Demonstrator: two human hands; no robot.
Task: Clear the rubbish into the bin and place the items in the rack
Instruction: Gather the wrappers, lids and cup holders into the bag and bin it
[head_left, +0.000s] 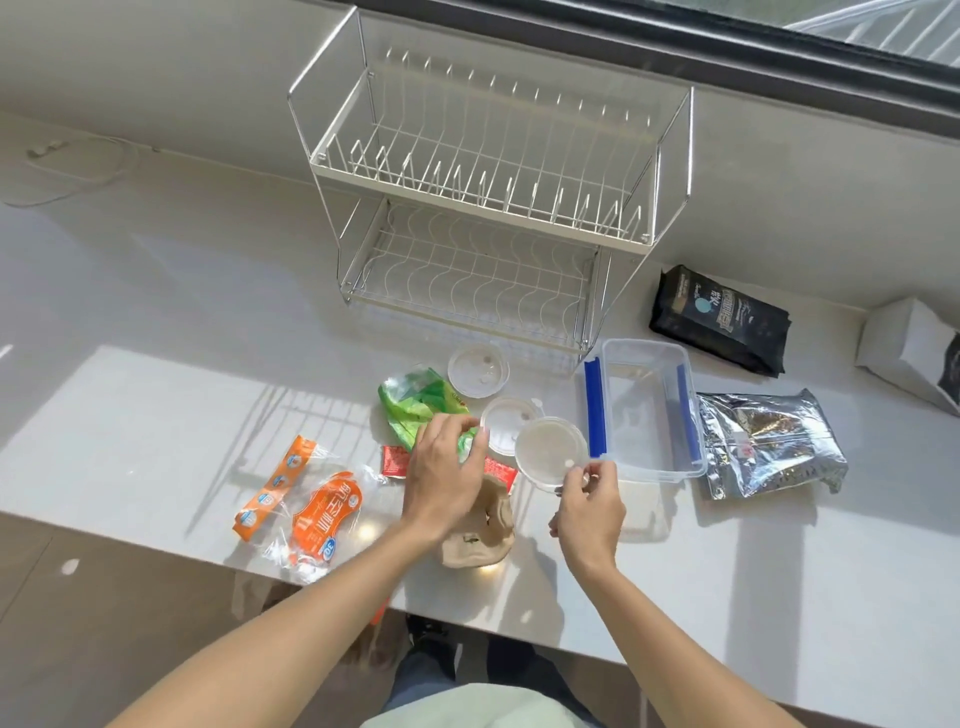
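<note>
Near the counter's front edge, we grasp the green wrapper (415, 402) with our left hand (444, 475) and pinch a round lid (549, 449) with our right hand (589, 512), the rack (483, 208) standing farther back.

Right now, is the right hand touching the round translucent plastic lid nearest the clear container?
Touching. The head view shows the right hand pinching the near rim of the round translucent plastic lid, fingertips overlapping its edge.
</note>
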